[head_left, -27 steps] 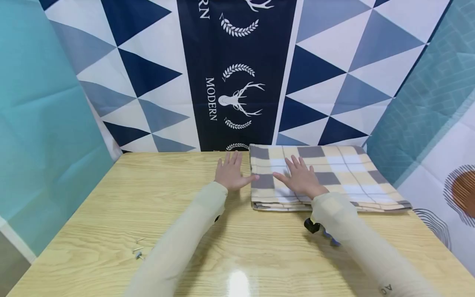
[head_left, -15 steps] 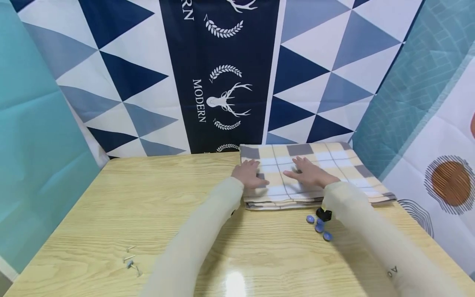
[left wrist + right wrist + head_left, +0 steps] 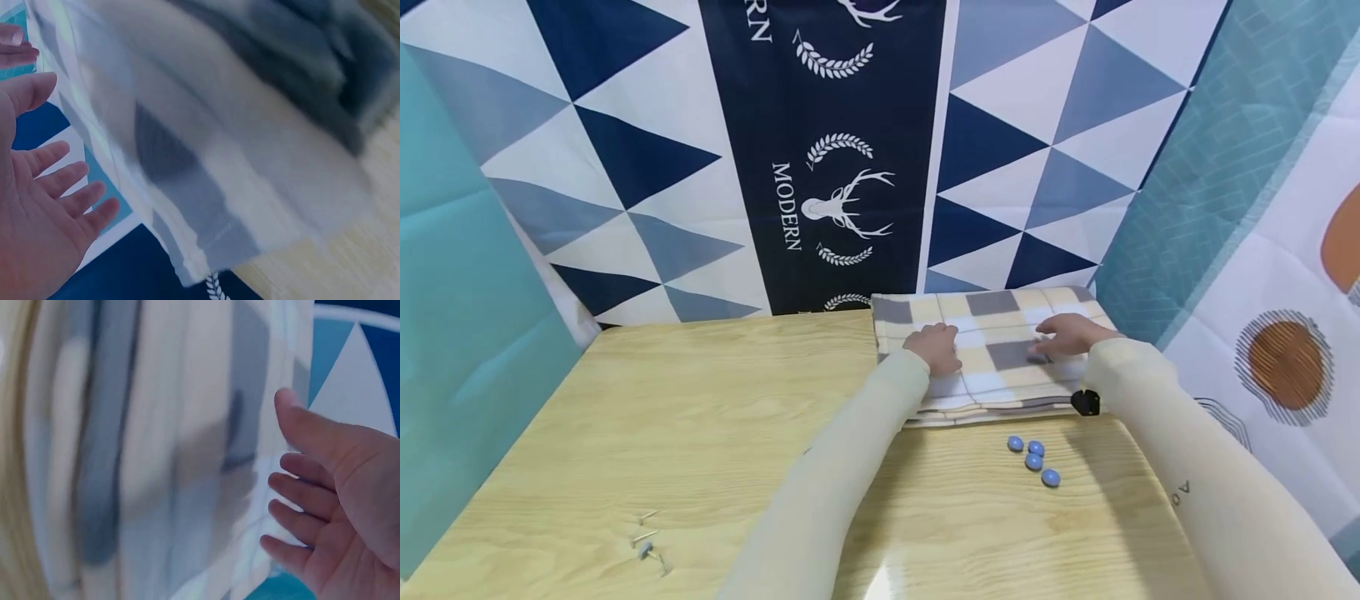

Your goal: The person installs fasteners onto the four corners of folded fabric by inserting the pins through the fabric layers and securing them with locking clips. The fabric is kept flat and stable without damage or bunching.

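Note:
A folded plaid blanket point(image 3: 992, 383) in cream, white and grey lies against the back wall, its layered folds facing me. My left hand point(image 3: 934, 348) is over its left half, fingers extended and slightly bent. In the left wrist view that hand point(image 3: 44, 206) shows a bare palm with spread fingers beside the fabric point(image 3: 187, 125). Over the right part of the blanket is my right hand point(image 3: 1070, 335), thumb and fingers apart. The right wrist view shows this hand point(image 3: 350, 494) with relaxed fingers close to the cloth point(image 3: 200, 450) and nothing gripped.
Several small blue rounded pieces point(image 3: 1034, 462) lie on the wooden table point(image 3: 737, 433) in front of the blanket. Thin metal nail-like pins point(image 3: 643, 540), one with a blue-grey piece, lie at the front left. A patterned cloth wall point(image 3: 842, 125) closes off the back.
The head view has turned right. Both hands have shifted rightward over the blanket, the left from beside its edge onto it. The blue pieces, earlier partly behind the right forearm, are in full view.

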A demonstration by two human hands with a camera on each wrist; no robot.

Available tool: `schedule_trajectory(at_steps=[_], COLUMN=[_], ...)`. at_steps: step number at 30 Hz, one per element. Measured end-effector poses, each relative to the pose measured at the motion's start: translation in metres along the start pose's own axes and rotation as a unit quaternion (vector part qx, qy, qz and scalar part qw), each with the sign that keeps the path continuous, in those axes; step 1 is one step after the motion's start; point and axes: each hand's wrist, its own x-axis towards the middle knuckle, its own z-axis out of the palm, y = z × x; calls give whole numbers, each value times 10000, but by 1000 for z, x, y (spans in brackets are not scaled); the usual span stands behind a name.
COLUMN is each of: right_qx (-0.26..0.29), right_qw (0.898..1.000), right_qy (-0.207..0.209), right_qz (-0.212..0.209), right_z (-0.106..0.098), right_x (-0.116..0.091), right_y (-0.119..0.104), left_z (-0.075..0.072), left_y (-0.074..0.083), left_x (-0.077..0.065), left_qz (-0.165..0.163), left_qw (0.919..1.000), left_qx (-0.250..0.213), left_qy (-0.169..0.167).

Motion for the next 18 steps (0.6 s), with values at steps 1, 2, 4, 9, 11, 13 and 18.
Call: schedule_trajectory(at_steps=[1, 2, 4, 9, 11, 13, 18], right_qx=[-37, -80, -99, -396, -424, -442, -553], right_qw=[10000, 9999, 9998, 9978, 9971, 9963, 9948], right_qy=[36, 84, 181, 521, 636, 725, 827], right_qz=[-11, -16, 39, -47, -68, -107, -198], right_z=[1, 3, 4, 3, 4, 5, 10], right_x=[-1, -1, -4, -8, -9, -10, -8], right_y=[5, 10, 19, 32, 36, 38, 41], left_z=[1, 2, 4, 5, 5, 6, 6], left_y=[1, 2, 4, 6, 7, 9, 13], left_x=[1, 2, 5, 9, 8, 7, 6], left_qz=[-16, -39, -74, -105, -126, -157, -190], left_qw=[10000, 10000, 9999, 9993, 9990, 9988, 9979], left_qx=[-23, -58, -88, -114, -66, 8, 299], left_qy=[-6, -10, 24, 336, 426, 454, 543])
